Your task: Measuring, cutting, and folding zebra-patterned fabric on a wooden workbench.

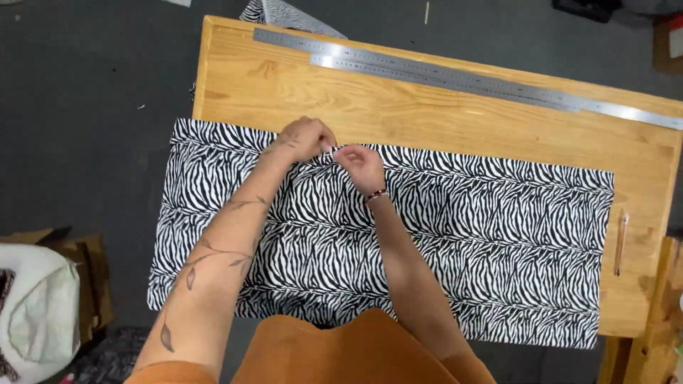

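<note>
Both hands at the far edge of the zebra-print fabric (427,235), which lies flat across the wooden table (441,121). Left hand (304,139) and right hand (361,167) fingers pinched together on that edge. Two steel rulers (455,75) lie farther back.

**Wooden table & what's on it**

Light wooden table (441,121), seen from above, dark grey floor (85,107) around it. On top: zebra-print fabric (455,242), spread flat w/ lengthwise fold lines, covering most of the near half; its left end hangs past the table's left edge. Along the far edge: two long steel rulers (455,75), laid end-on & overlapping, slightly angled. Near the right edge: a slim brown pencil-like stick (621,242), just beside the fabric.
</note>
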